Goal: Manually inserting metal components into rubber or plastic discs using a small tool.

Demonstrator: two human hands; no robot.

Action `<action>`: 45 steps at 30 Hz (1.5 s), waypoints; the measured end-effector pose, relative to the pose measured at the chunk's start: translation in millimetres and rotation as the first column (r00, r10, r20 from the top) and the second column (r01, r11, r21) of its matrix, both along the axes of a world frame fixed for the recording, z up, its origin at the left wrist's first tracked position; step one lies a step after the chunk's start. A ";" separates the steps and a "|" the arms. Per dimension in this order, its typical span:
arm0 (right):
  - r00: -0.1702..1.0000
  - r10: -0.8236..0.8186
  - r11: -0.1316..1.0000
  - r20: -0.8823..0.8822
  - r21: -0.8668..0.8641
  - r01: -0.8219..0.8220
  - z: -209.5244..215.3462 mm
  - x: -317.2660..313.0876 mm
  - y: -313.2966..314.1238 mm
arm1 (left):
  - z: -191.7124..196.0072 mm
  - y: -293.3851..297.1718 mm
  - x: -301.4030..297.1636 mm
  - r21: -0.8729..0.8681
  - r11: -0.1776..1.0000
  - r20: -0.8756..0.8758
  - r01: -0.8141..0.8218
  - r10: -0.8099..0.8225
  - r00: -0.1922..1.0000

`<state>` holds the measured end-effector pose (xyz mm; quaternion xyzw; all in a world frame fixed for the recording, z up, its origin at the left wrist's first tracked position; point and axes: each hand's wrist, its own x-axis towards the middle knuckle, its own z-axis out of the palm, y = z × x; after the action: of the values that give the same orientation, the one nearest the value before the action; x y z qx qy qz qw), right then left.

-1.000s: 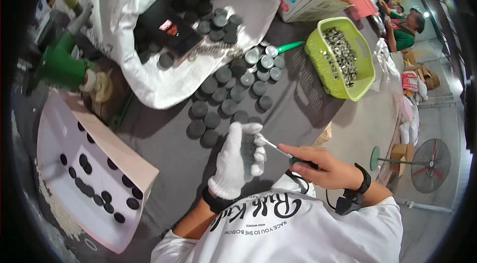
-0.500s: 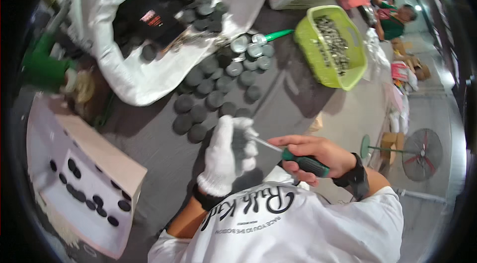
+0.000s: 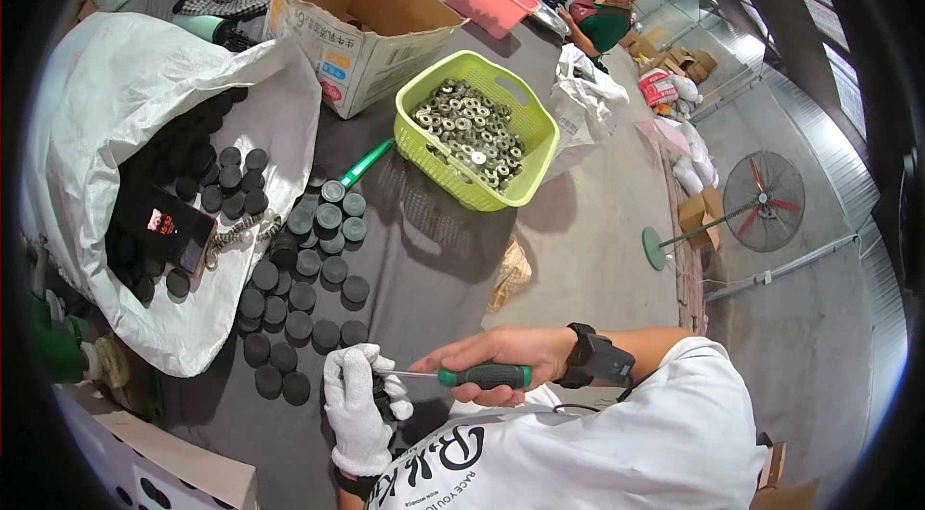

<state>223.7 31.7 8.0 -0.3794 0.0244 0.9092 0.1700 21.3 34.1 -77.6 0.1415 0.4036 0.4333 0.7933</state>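
My left hand [image 3: 355,414], in a white knit glove, is closed around a black round piece [image 3: 381,396], mostly hidden by the fingers. In my bare right hand [image 3: 515,348] is a screwdriver [image 3: 487,376] with a green and black handle, its index finger stretched along the shaft. The shaft points left and its tip meets the piece at the gloved fingers; the exact contact is hidden. Just beyond my left hand, several black round discs [image 3: 299,325] lie in a cluster on the dark grey cloth, with greyer ones [image 3: 329,216] at its far end.
A white sack [image 3: 183,313] at left holds more discs and a phone [image 3: 166,226]. Farther off are a lime basket [image 3: 549,149] of small metal parts, a green-handled tool [image 3: 368,163], a cardboard box [image 3: 381,77] and a pink bin [image 3: 491,4]. A white box [image 3: 169,452] stands near left; a co-worker [image 3: 602,14] is far right.
The view has swung, so the sack, basket and discs appear farther left and the far table shows more. My left hand still holds the piece, the right the screwdriver, at the same spot.
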 end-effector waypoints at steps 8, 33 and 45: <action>0.995 0.005 0.999 -0.095 -0.035 -0.008 -11.4 1.1 -6.4 | -7.0 -3.2 -0.5 0.102 0.995 -0.049 0.025 -0.020 0.999; 0.976 0.217 0.971 -0.006 0.104 -0.215 -9.5 0.9 8.5 | -3.2 -2.8 3.8 0.084 0.996 -0.133 -0.031 0.042 0.990; 0.914 0.351 0.877 0.204 0.270 -0.398 0.3 -11.3 13.8 | -5.6 -2.1 -2.7 0.141 0.990 -0.131 0.006 0.013 0.991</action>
<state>212.4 45.6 8.3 -0.4127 -0.2033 0.8866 0.0485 18.7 32.0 -83.2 0.2247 0.4235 0.4520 0.7522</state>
